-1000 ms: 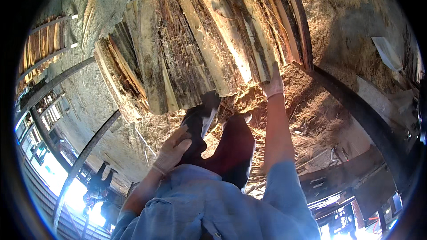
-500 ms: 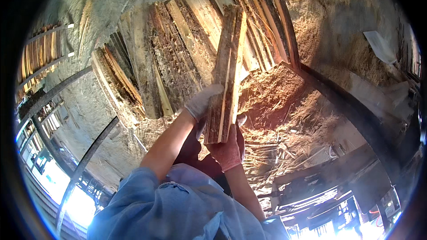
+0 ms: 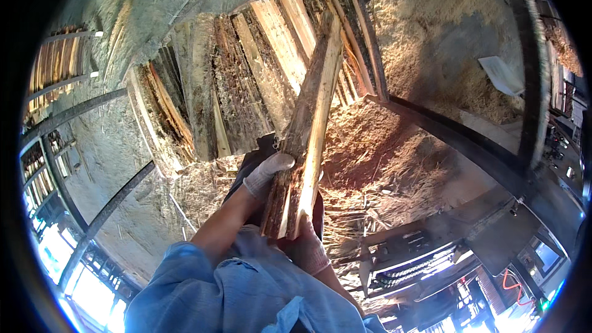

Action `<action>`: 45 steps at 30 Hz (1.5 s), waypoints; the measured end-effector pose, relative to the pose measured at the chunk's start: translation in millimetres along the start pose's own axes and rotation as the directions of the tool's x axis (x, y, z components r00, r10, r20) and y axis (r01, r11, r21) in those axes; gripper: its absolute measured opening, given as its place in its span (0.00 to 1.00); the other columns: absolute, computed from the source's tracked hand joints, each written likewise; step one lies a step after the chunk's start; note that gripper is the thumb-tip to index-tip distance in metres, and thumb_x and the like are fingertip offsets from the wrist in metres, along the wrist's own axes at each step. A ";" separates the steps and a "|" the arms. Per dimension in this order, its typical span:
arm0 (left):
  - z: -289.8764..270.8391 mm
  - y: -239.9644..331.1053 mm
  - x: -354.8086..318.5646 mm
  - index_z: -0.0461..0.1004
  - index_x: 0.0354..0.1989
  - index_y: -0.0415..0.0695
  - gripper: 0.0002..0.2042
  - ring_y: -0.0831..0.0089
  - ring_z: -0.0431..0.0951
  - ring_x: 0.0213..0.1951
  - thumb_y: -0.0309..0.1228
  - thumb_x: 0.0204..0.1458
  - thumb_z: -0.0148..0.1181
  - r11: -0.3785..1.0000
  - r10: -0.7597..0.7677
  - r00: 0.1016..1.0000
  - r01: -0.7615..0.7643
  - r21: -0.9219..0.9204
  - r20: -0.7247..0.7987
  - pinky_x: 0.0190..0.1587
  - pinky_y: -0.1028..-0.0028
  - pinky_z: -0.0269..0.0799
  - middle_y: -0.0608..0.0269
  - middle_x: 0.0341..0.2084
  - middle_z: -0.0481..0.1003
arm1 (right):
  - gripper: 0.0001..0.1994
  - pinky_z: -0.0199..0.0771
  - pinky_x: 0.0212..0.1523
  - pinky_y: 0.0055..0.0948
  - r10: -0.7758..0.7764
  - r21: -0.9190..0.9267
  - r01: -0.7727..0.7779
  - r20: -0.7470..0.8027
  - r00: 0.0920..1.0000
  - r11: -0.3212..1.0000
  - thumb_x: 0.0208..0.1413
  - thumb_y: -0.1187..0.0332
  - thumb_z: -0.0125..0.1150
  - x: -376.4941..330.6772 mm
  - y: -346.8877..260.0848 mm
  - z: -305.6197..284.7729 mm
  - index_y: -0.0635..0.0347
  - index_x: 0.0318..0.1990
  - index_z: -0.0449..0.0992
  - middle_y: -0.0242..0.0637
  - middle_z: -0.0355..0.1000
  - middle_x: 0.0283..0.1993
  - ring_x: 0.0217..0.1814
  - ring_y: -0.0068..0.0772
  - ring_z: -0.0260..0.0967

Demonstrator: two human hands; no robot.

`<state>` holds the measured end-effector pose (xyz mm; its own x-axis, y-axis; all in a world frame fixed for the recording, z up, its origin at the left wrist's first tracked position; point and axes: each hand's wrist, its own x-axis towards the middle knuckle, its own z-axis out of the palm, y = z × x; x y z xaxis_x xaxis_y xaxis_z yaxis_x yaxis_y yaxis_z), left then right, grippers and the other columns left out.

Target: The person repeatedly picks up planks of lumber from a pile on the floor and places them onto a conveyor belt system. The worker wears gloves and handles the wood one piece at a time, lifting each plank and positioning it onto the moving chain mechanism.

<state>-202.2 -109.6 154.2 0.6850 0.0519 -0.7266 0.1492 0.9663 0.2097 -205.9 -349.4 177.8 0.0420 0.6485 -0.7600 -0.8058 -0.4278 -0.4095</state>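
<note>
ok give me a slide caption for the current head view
Gloved left hand and gloved right hand hold bark-edged timber beside a row of rough-sawn slabs.

Held wood blocks the middle; room above sawdust.

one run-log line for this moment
left hand: grip on bark-edged wood, left side | right hand: grip at near end | wood stack: beyond | sawdust: at right

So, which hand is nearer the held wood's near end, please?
Right: the right hand grips that end of the held wood; the left hand is farther up its left side.
</note>
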 end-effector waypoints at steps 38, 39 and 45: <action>108.9 -25.4 -191.7 0.70 0.57 0.33 0.27 0.65 0.71 0.51 0.41 0.55 0.66 0.326 0.734 0.648 -0.599 0.732 0.204 0.57 0.62 0.68 0.58 0.50 0.73 | 0.57 0.76 0.61 0.40 -0.941 -0.443 0.850 -0.298 0.161 0.286 0.31 0.38 0.83 -287.3 -173.2 -12.5 0.64 0.66 0.62 0.52 0.75 0.56 0.60 0.43 0.75; 98.4 -20.5 -188.6 0.70 0.59 0.32 0.31 0.62 0.70 0.54 0.43 0.54 0.66 0.318 0.778 0.617 -0.550 0.772 0.119 0.60 0.60 0.65 0.57 0.53 0.72 | 0.53 0.78 0.59 0.40 -0.924 -0.379 0.889 -0.366 0.111 0.257 0.34 0.43 0.84 -300.8 -159.9 -25.2 0.63 0.65 0.62 0.50 0.75 0.56 0.58 0.41 0.75; 61.3 -19.4 -180.3 0.66 0.65 0.32 0.38 0.57 0.67 0.61 0.49 0.54 0.64 0.396 0.782 0.623 -0.493 0.775 -0.003 0.63 0.55 0.61 0.47 0.61 0.67 | 0.33 0.81 0.53 0.40 -0.602 -0.334 0.873 -0.796 -0.060 0.355 0.50 0.59 0.80 -365.0 -137.7 -171.1 0.67 0.56 0.67 0.47 0.76 0.53 0.53 0.43 0.76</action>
<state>-284.9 -153.1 321.3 0.5415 0.7887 -0.2909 0.2743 0.1614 0.9480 -9.2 -635.0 425.2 0.9531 -0.2821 -0.1096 -0.0521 0.2040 -0.9776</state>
